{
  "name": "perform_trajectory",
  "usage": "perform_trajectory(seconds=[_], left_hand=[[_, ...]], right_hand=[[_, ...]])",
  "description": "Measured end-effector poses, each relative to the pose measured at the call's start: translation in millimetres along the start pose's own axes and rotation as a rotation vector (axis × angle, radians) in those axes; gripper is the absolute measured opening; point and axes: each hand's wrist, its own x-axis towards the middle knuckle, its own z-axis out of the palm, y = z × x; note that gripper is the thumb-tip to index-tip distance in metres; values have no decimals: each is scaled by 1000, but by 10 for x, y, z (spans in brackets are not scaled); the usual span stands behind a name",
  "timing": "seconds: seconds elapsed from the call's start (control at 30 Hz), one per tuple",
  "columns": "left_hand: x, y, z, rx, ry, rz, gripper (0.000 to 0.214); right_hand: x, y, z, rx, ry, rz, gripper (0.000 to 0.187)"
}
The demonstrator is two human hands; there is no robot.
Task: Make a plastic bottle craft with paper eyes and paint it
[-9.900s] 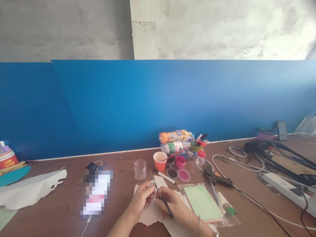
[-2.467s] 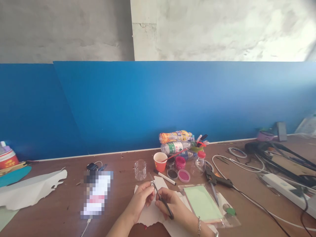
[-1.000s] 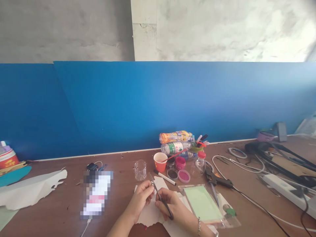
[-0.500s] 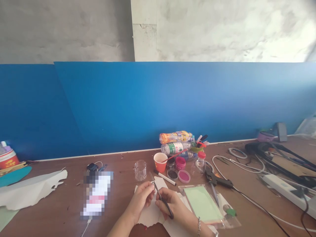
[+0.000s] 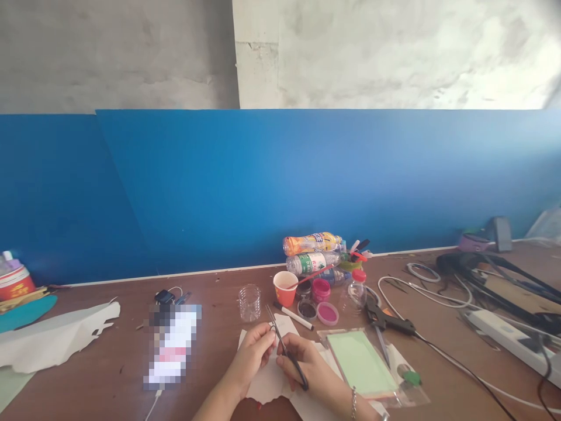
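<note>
My right hand (image 5: 302, 359) grips a pair of scissors (image 5: 289, 354) by its dark handles, blades pointing up and away. Close beside it, my left hand (image 5: 254, 351) is pinched at the blades, around a small piece with a thin dark curved edge; its kind is too small to make out. Under both hands lie sheets of white paper (image 5: 267, 383) with uneven edges. Just beyond stand a cut clear plastic bottle piece (image 5: 249, 303) and an orange paper cup (image 5: 284, 295) with a red stick in it. A black-and-white marker (image 5: 294, 316) lies between the cup and my hands.
Right of my hands are a pack of green paper (image 5: 362, 362), a black glue gun (image 5: 390, 321), pink paint (image 5: 321, 289) and a power strip (image 5: 508, 333). Bottles (image 5: 312, 242) lie behind. On the left are a lit phone (image 5: 173, 348) and torn white paper (image 5: 56, 339).
Almost nothing differs. Both hands and the scissors keep nearly the same place, with only a very slight shift of the fingers.
</note>
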Motion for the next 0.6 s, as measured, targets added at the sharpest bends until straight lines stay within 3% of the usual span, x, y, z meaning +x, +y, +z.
perform_trajectory(seconds=[0.6], left_hand=[[25, 5, -76, 1, -56, -4, 35]], right_hand=[[-27, -45, 3, -67, -3, 13, 13]])
